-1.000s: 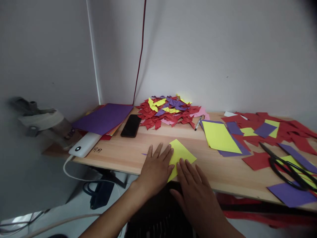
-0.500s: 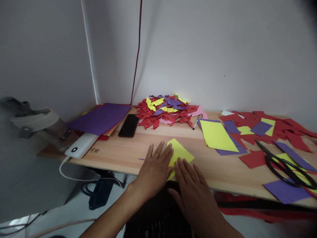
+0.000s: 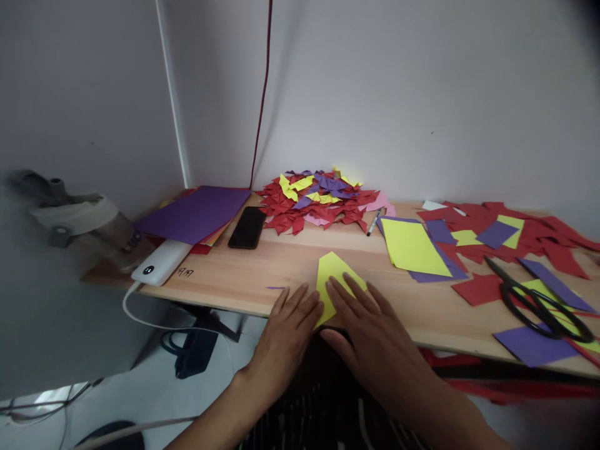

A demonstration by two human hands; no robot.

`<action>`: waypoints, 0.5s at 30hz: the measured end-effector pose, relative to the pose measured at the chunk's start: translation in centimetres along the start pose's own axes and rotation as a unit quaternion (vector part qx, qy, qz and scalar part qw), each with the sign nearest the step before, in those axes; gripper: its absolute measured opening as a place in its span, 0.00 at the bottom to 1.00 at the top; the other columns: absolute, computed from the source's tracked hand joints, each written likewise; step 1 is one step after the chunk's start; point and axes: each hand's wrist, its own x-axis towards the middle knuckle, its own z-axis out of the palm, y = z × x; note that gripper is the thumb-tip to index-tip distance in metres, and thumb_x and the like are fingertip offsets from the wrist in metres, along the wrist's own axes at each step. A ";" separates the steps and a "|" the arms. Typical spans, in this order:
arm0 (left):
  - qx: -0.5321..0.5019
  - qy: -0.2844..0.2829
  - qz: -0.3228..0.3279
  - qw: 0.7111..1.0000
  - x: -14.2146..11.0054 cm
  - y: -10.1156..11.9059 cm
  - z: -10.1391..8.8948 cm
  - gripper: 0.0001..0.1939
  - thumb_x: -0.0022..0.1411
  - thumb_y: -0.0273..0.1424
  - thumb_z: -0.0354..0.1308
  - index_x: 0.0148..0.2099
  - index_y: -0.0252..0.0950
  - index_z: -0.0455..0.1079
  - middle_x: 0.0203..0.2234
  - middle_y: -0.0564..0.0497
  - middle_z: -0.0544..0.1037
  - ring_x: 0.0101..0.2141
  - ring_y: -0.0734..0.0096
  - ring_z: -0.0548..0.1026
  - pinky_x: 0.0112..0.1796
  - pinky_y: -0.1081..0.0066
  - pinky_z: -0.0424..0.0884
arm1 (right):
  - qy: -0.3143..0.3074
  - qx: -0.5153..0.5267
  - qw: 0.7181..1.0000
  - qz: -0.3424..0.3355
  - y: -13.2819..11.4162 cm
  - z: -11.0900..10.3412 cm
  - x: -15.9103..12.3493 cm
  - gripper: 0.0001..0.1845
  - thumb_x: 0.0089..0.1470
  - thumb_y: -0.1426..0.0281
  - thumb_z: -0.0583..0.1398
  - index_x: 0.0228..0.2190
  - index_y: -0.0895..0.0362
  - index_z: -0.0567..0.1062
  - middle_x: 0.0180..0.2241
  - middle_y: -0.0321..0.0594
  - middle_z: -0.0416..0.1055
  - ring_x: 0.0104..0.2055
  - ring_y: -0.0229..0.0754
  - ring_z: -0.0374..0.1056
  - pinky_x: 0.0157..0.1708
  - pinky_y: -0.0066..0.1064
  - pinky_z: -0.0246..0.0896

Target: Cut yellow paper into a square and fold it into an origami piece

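A folded yellow paper (image 3: pixel 331 270) lies near the front edge of the wooden table (image 3: pixel 244 275). My left hand (image 3: pixel 287 334) rests flat at the paper's left edge, fingers stretched out. On the paper's right half lies my right hand (image 3: pixel 370 331), also flat with fingers spread, pressing it down. Neither hand grips anything.
A heap of folded red, yellow and purple paper shapes (image 3: pixel 319 200) sits at the back. A black phone (image 3: pixel 247 227), a white power bank (image 3: pixel 162 262) and purple sheets (image 3: pixel 194 212) lie left. Loose coloured sheets (image 3: pixel 412 247), a pen (image 3: pixel 374 222) and black scissors (image 3: pixel 539 300) lie right.
Both hands slid back toward the table's front edge. The right hand moved further over the yellow paper, and more of the paper's far tip shows now.
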 end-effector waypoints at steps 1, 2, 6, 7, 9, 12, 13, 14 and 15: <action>-0.004 0.001 0.001 1.000 0.0 0.0 0.0 0.21 0.69 0.27 0.46 0.63 0.38 0.60 0.61 0.48 0.66 0.64 0.61 0.57 0.62 0.52 0.53 | -0.009 0.014 1.000 -0.013 0.0 -0.2 0.4 0.31 0.62 0.56 0.51 0.60 0.62 0.64 0.61 0.47 0.61 0.66 0.52 0.52 0.64 0.52 0.48; -0.008 0.003 0.003 1.000 0.0 0.0 0.0 0.22 0.69 0.27 0.46 0.64 0.38 0.58 0.61 0.48 0.65 0.64 0.62 0.57 0.62 0.52 0.53 | -0.022 0.028 0.999 -0.021 0.0 -0.2 0.7 0.31 0.62 0.56 0.50 0.60 0.61 0.64 0.61 0.46 0.61 0.66 0.51 0.53 0.64 0.51 0.48; -0.016 0.030 0.001 0.999 0.0 0.1 0.1 0.21 0.69 0.26 0.45 0.62 0.38 0.61 0.61 0.48 0.66 0.63 0.63 0.58 0.62 0.53 0.55 | -0.050 0.038 0.998 -0.015 0.5 0.6 2.3 0.30 0.64 0.56 0.49 0.59 0.62 0.66 0.61 0.48 0.61 0.65 0.49 0.55 0.65 0.48 0.46; -0.016 0.034 0.000 0.999 -0.1 0.2 0.2 0.20 0.69 0.25 0.45 0.61 0.37 0.63 0.60 0.48 0.67 0.63 0.62 0.59 0.62 0.52 0.55 | -0.051 0.029 0.998 -0.013 0.8 0.8 2.7 0.30 0.64 0.56 0.48 0.59 0.63 0.66 0.61 0.49 0.60 0.65 0.49 0.55 0.65 0.49 0.45; -0.015 0.035 0.001 0.999 -0.2 0.2 0.3 0.20 0.68 0.24 0.45 0.60 0.37 0.64 0.59 0.48 0.68 0.63 0.62 0.59 0.62 0.52 0.55 | -0.055 0.010 0.998 -0.006 1.5 1.0 3.7 0.30 0.65 0.58 0.47 0.59 0.65 0.65 0.61 0.51 0.61 0.65 0.50 0.55 0.64 0.49 0.45; -0.016 0.041 0.009 0.999 -0.4 0.1 0.5 0.22 0.66 0.22 0.47 0.61 0.37 0.63 0.60 0.47 0.68 0.63 0.62 0.59 0.62 0.51 0.56 | -0.059 -0.009 0.998 0.004 2.5 0.8 5.1 0.28 0.66 0.60 0.47 0.59 0.64 0.66 0.60 0.50 0.62 0.65 0.52 0.55 0.64 0.50 0.43; -0.020 0.047 0.011 0.999 -0.4 0.1 0.6 0.21 0.66 0.22 0.47 0.60 0.37 0.64 0.59 0.47 0.68 0.62 0.63 0.60 0.62 0.52 0.56 | -0.058 -0.012 0.998 0.005 2.8 0.8 5.5 0.28 0.66 0.60 0.48 0.58 0.63 0.66 0.60 0.50 0.63 0.65 0.52 0.55 0.64 0.51 0.43; -0.026 0.055 0.011 0.998 -0.5 0.1 0.7 0.21 0.66 0.22 0.48 0.59 0.37 0.65 0.59 0.47 0.69 0.62 0.63 0.60 0.62 0.52 0.57 | -0.057 -0.014 0.998 0.005 3.1 0.8 5.8 0.27 0.66 0.60 0.48 0.58 0.63 0.67 0.60 0.50 0.63 0.65 0.53 0.55 0.64 0.52 0.43; -0.032 0.064 0.011 0.997 -0.6 0.1 0.7 0.20 0.66 0.22 0.48 0.58 0.38 0.66 0.58 0.47 0.70 0.62 0.64 0.61 0.61 0.52 0.57 | -0.057 -0.014 0.998 0.005 3.3 0.9 6.0 0.27 0.66 0.60 0.47 0.58 0.62 0.67 0.60 0.49 0.63 0.65 0.53 0.54 0.63 0.53 0.43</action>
